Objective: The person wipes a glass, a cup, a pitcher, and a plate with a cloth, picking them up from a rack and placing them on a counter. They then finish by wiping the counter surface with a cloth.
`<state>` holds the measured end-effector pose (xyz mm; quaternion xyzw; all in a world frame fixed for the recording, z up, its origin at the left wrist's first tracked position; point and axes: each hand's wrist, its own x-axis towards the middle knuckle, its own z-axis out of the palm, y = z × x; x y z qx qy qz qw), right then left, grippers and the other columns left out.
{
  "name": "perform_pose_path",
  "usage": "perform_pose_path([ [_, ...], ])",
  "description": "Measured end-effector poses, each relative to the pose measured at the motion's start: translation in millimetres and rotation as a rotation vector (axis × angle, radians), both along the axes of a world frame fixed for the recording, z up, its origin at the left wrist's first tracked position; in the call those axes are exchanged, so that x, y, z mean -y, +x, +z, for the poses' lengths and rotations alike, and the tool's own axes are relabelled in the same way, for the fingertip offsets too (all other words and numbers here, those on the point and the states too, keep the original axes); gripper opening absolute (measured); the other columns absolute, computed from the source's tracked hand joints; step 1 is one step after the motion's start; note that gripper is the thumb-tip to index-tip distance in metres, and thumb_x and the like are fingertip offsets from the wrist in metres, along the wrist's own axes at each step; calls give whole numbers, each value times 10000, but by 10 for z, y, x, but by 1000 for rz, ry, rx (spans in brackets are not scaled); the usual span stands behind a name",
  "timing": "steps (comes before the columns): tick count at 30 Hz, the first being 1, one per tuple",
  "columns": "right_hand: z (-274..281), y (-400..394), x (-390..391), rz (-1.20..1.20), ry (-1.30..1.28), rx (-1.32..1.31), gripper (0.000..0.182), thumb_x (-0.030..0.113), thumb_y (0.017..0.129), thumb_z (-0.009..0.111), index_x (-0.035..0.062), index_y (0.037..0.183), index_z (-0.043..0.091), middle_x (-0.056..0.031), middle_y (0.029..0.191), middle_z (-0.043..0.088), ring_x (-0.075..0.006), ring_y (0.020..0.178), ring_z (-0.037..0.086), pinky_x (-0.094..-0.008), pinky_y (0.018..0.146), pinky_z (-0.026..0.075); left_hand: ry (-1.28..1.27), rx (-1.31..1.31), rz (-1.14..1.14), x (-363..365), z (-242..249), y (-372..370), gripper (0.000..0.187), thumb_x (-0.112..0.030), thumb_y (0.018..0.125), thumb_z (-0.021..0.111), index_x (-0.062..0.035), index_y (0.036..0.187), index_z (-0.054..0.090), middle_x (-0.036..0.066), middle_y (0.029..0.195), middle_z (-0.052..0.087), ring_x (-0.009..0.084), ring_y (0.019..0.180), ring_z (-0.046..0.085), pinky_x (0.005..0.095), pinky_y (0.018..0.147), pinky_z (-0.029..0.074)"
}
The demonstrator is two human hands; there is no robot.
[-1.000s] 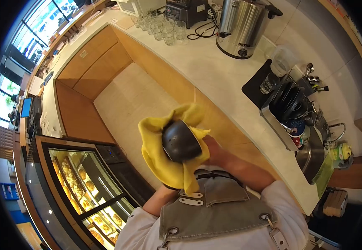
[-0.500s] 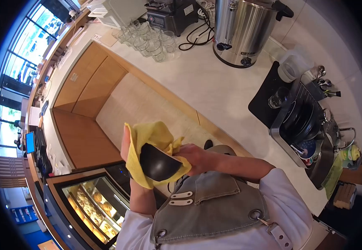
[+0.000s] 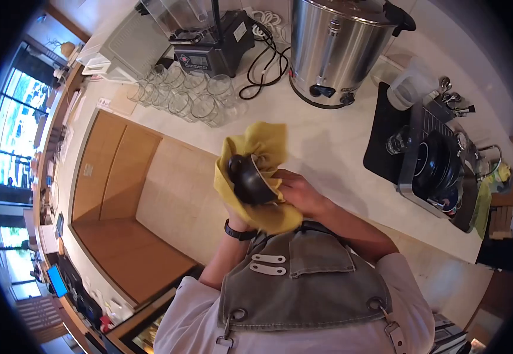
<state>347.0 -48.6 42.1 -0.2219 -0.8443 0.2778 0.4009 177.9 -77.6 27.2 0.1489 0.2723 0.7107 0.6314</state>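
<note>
Now the black cup [image 3: 249, 182] sits higher and further forward than a moment ago, lifted from in front of the apron [image 3: 303, 289] to above the edge of the desk [image 3: 321, 135], its mouth turned away from the camera. The right hand [image 3: 297, 192] grips its side; the left hand [image 3: 235, 209] (mostly hidden under the yellow cloth [image 3: 256, 150]) cups it from below, closed on cloth and cup together. Wiping looks well along, the cloth now bunched behind the rim. One cup, one cloth; on the desk roughly eight glasses [image 3: 191, 97], one urn [image 3: 336, 50], one blender [image 3: 209, 41], one dish rack [image 3: 439, 168].
</note>
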Motion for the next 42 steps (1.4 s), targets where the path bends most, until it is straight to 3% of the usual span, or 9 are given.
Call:
perform_pose_path([
  [3, 109, -322, -125, 65, 29, 129, 504, 136, 735, 784, 8, 1195, 622, -161, 1084, 676, -343, 996, 655, -411, 868, 550, 180, -819, 102, -158, -642, -743, 409, -133, 1011, 552, -8, 1397, 507, 131, 1194, 627, 227, 1017, 640, 362, 898, 532],
  [7, 432, -765, 71, 193, -1037, -223, 450, 207, 852, 793, 15, 1211, 601, -167, 996, 704, -365, 962, 676, -404, 845, 538, 119, -911, -27, -304, -689, -1352, 310, -138, 968, 625, 21, 1233, 602, 122, 1091, 645, 221, 937, 645, 360, 797, 533],
  [10, 158, -1101, 120, 127, -621, -25, 496, 203, 824, 810, 16, 1231, 598, -175, 1042, 699, -374, 1005, 669, -420, 844, 535, 0, -921, -402, -461, 98, -1569, 290, -142, 936, 669, -20, 1194, 617, 101, 1110, 650, 232, 950, 656, 395, 816, 550],
  [11, 84, -1174, 85, 85, -509, -20, 504, 203, 801, 821, 4, 1212, 609, -190, 1080, 687, -384, 1016, 663, -432, 858, 534, -133, -374, -533, -554, 397, -1531, 294, -150, 929, 677, -33, 1193, 620, 97, 1105, 654, 237, 955, 659, 402, 817, 554],
  [15, -194, -1420, -171, -252, -58, -137, 450, 122, 732, 822, 19, 1131, 641, -171, 1088, 683, -376, 986, 668, -440, 847, 546, -87, -90, -316, -699, 188, -1295, 289, -198, 962, 620, -19, 1188, 627, 87, 1041, 669, 215, 910, 666, 365, 794, 555],
  [23, 167, -1510, -18, -186, -726, -221, 507, 298, 850, 806, -3, 1199, 594, -168, 955, 660, -379, 830, 675, -409, 661, 516, -24, -508, -613, -1058, 136, -1708, 344, -272, 1007, 502, 10, 1125, 660, 88, 946, 701, 188, 791, 678, 304, 728, 557],
  [27, 168, -1591, 18, -276, -398, -160, 498, 259, 781, 847, 13, 1154, 626, -143, 884, 627, -380, 800, 634, -418, 678, 507, -318, -18, -998, -1257, 590, -1634, 434, -361, 994, 523, 21, 1164, 640, 156, 1023, 700, 235, 832, 674, 340, 742, 561],
  [33, -150, -1470, -324, -414, -75, -89, 407, 14, 693, 750, 18, 1087, 648, -142, 867, 642, -370, 861, 633, -452, 729, 514, 26, -284, -243, -896, 309, -1175, 395, -272, 977, 609, -42, 1293, 556, 77, 1071, 653, 150, 914, 653, 320, 782, 562],
  [42, 221, -1609, -182, -527, -450, -187, 331, 51, 918, 661, -11, 1234, 589, -148, 958, 731, -257, 876, 741, -331, 778, 552, 104, -672, -286, -1217, 5, -1424, 323, -274, 1052, 480, -20, 1212, 600, 76, 1078, 660, 129, 868, 656, 263, 726, 531],
])
